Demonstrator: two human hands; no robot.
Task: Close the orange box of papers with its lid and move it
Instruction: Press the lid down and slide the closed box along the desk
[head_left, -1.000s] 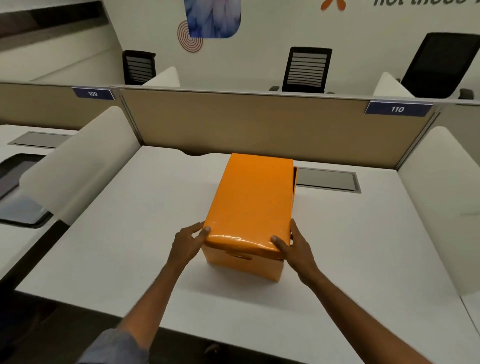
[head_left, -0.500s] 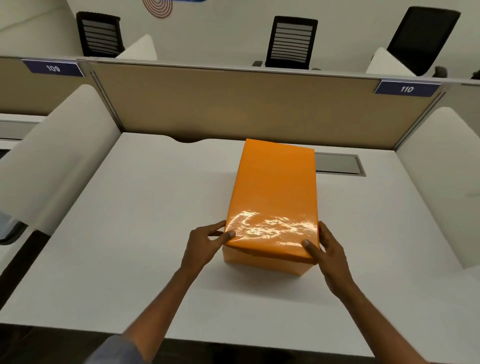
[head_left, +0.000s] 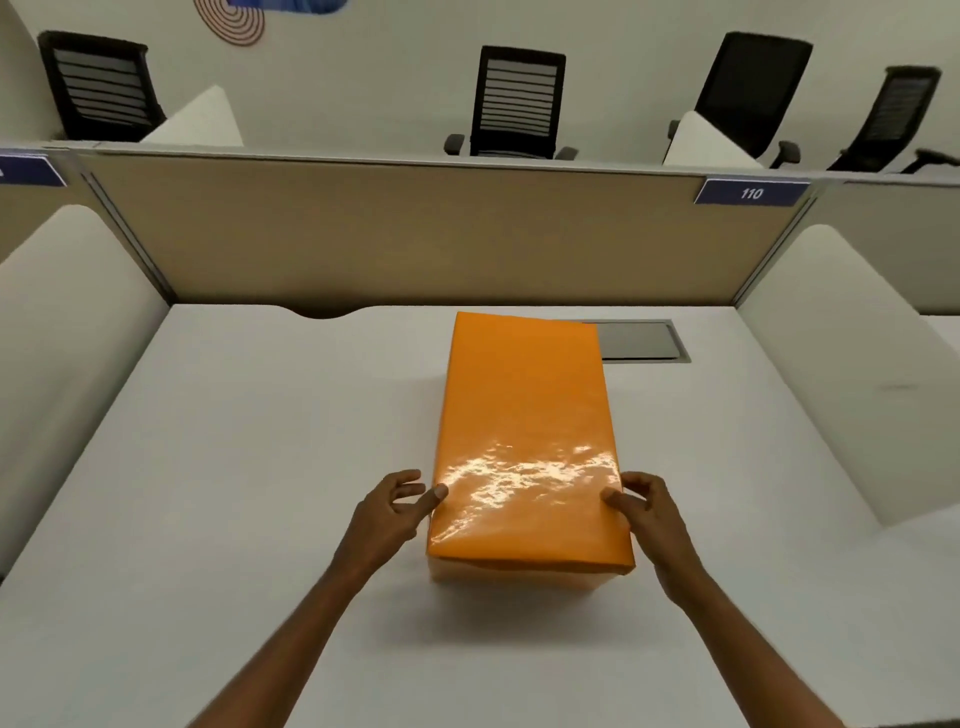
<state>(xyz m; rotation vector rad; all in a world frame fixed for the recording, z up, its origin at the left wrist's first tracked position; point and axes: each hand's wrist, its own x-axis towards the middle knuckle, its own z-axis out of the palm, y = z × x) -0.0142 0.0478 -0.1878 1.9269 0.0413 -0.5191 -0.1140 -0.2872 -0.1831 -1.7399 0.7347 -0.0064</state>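
The orange box (head_left: 519, 574) stands on the white desk (head_left: 234, 493), its glossy orange lid (head_left: 524, 426) lying flat on top and covering it, so no papers show. Only a thin strip of the box's front wall shows below the lid's near edge. My left hand (head_left: 387, 512) is at the lid's near left side, thumb on the top edge and fingers spread. My right hand (head_left: 649, 512) mirrors it at the near right side, thumb on the lid's edge. Both hands press the lid's sides rather than wrap around the box.
A beige partition (head_left: 415, 234) with a "110" tag (head_left: 750, 193) closes the desk's far side. White curved dividers (head_left: 62, 332) (head_left: 852, 374) flank it left and right. A grey cable hatch (head_left: 641, 340) lies behind the box. Black office chairs (head_left: 519, 101) stand beyond the partition.
The lid, tilted and offset a second ago, now sits square on the box. My hands have slid from its near corners to its sides, and the view has shifted so the box looks straighter.
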